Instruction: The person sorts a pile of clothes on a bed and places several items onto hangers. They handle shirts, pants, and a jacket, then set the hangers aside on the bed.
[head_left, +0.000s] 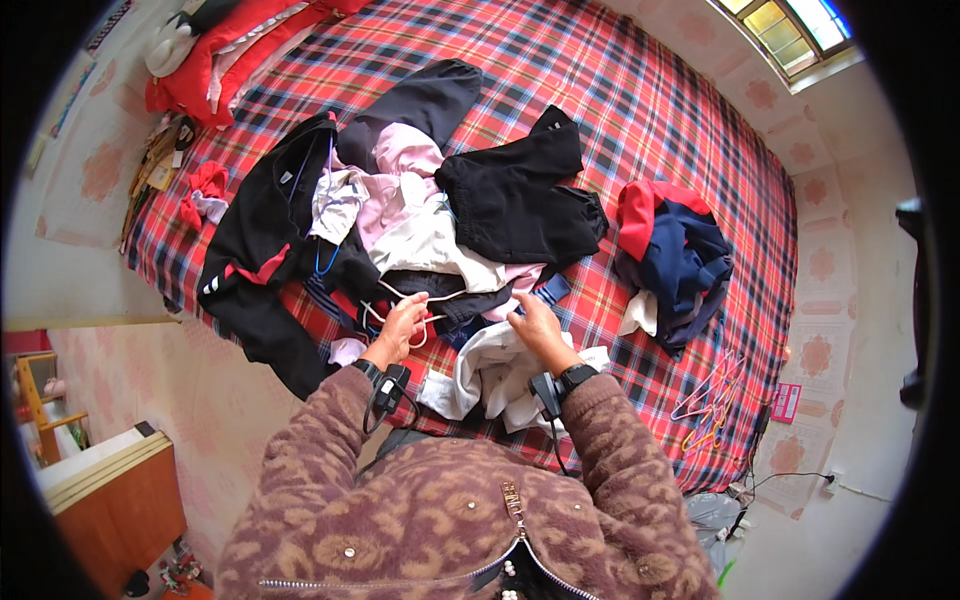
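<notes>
Standing at the bed point(700, 160) w/ the red plaid cover, we've got both hands in the clothes pile. Our left hand point(403, 325) is clenched round a white cord point(395, 296), which loops up and back just beyond the knuckles. Our right hand point(535, 322) lies fingers-down on a white garment point(490, 372); can't tell if it's pinching the cloth or just pressing. That garment lies bunched right under and between both hands, at the bed's near edge.

Just beyond the fingertips: a pink top point(395, 185) and a cream piece point(425, 240), overlapping. Beyond the right hand, a black sweatshirt point(520, 200). Out past the left hand, to its left, a black jacket w/ red trim point(255, 255) hangs over the bed's edge. Well right of the right hand, a red & navy bundle point(675, 250), apart from the main pile; nearer us on that side, some pink hangers point(710, 400). Far beyond the left hand, red bedding point(235, 45) at the bed's corner.
</notes>
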